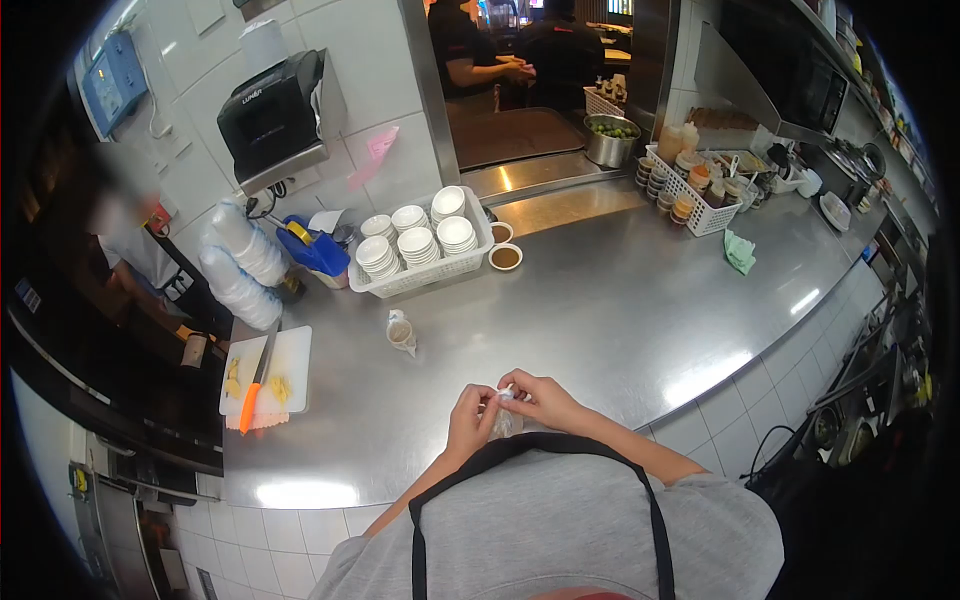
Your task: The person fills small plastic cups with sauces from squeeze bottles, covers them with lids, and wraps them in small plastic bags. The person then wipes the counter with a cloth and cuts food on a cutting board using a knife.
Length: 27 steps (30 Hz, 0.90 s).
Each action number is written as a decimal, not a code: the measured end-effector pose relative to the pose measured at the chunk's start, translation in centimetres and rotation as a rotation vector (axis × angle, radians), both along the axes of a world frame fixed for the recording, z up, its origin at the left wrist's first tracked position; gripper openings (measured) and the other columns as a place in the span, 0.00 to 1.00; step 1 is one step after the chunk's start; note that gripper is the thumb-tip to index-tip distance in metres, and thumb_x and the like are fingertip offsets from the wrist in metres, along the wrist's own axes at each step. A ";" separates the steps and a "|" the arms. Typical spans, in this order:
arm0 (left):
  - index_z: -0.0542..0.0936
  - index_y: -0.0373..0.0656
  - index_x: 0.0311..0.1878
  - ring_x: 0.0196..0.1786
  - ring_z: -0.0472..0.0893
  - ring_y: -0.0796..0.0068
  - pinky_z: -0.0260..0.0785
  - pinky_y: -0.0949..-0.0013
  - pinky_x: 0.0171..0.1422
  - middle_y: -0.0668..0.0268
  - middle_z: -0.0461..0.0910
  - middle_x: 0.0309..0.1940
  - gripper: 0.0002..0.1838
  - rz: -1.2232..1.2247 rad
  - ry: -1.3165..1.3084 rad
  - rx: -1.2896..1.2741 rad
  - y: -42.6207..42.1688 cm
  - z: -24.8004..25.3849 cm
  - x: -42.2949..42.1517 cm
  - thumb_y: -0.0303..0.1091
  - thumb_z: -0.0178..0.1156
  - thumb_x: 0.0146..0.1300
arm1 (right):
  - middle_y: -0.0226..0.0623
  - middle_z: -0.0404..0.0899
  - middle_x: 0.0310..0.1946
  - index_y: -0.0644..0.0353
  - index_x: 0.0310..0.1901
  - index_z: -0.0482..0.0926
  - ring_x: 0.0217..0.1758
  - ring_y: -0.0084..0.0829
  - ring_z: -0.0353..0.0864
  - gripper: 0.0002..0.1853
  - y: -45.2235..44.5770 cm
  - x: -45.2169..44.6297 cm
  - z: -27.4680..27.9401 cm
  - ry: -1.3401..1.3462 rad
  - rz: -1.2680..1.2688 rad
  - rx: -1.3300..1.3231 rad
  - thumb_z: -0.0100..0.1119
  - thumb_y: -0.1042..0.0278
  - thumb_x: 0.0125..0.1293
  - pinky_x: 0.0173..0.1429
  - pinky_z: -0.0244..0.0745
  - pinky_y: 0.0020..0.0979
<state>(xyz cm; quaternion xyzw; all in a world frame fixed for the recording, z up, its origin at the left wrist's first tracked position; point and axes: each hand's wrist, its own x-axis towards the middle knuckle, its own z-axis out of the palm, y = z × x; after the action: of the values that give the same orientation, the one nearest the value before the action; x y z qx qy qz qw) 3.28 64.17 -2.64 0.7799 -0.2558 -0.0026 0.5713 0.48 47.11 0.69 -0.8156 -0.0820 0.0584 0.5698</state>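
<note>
Close to my body, at the counter's front edge, my left hand [469, 418] and my right hand [543, 402] meet with fingers pinched. Between them is the gathered white top of a small clear plastic bag [502, 424], which hangs below my fingertips. My apron partly hides the bag, and its contents cannot be made out. Farther forward and left on the steel counter [580, 320] stands a similar small tied bag [400, 333] with something pale brown inside.
On the left, a white cutting board [297, 350] bears an orange-handled knife [254, 395] and yellowish pieces. A white basket [425, 275] holds stacked small dishes, beside two sauce bowls [506, 257]. Right are a condiment basket [708, 216] and green cloth [740, 252]. People stand beyond.
</note>
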 end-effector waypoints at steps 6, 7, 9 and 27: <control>0.73 0.39 0.39 0.37 0.75 0.79 0.71 0.76 0.38 0.66 0.74 0.34 0.04 -0.022 0.191 -0.165 0.2 -0.9 -0.1 0.28 0.56 0.63 | 0.38 0.79 0.35 0.61 0.43 0.74 0.38 0.30 0.79 0.10 0.3 0.4 -0.3 -0.246 -0.042 0.023 0.56 0.67 0.62 0.43 0.74 0.30; 0.72 0.39 0.40 0.37 0.76 0.79 0.71 0.76 0.38 0.67 0.74 0.34 0.05 -0.064 0.334 -0.284 0.2 -1.1 -0.1 0.28 0.55 0.64 | 0.37 0.78 0.35 0.61 0.42 0.74 0.38 0.29 0.78 0.09 0.3 0.3 0.1 -0.192 -0.074 0.048 0.56 0.69 0.61 0.44 0.74 0.30; 0.72 0.39 0.42 0.37 0.76 0.79 0.72 0.76 0.39 0.67 0.74 0.35 0.06 -0.091 0.469 -0.389 0.2 -0.8 0.2 0.28 0.55 0.64 | 0.36 0.78 0.35 0.61 0.41 0.74 0.39 0.28 0.78 0.08 0.2 0.4 0.5 -0.140 -0.108 0.072 0.57 0.71 0.60 0.44 0.75 0.30; 0.75 0.35 0.40 0.34 0.78 0.71 0.72 0.71 0.39 0.60 0.75 0.33 0.10 -0.359 0.087 0.246 1.1 0.2 2.5 0.29 0.58 0.56 | 0.31 0.72 0.37 0.63 0.34 0.75 0.42 0.24 0.74 0.07 -1.4 0.8 -4.8 -0.117 0.131 0.180 0.62 0.79 0.53 0.47 0.74 0.24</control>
<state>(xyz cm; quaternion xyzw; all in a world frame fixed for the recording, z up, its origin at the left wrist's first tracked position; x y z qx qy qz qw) 5.82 65.31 -2.40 0.7848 -0.3634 -0.1693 0.4726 1.31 45.67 -4.08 -0.7560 -0.1732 0.0402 0.6300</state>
